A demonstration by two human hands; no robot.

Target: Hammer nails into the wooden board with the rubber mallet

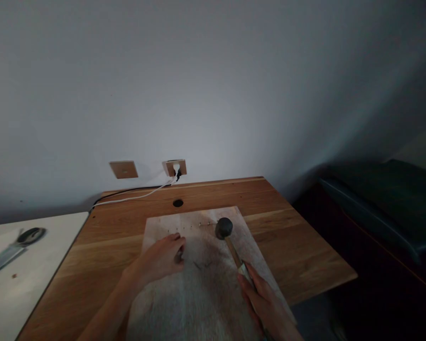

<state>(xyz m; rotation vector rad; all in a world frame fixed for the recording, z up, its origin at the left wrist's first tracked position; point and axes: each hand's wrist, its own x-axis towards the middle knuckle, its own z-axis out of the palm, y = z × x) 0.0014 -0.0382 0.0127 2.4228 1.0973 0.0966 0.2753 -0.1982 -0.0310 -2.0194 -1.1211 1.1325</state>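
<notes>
Two hands are down on a pale board (206, 298) that lies flat on the wooden bench (92, 255). The right hand (266, 303) is wrapped around the lower end of a mallet (224, 228) handle, near the board's right edge. The handle runs up and left from that grip. Its dark head sits at the far end of the board, well ahead of the right hand, and looks to be resting on the board or just above it.

The left hand (161, 259) lies palm-down on the left half of the board. Its fingers are curled and bunched together, tips on the surface. There's a small dark spot at the fingertips, but I honestly can't tell if it's pinching anything. The mallet head is up and to the right of that hand, near it but not touching.

A faint row of nails (177, 229) runs across the board between the left hand's fingertips and the mallet head. Scissors (16, 244) lie on a white table (28, 293) off to the left.
</notes>
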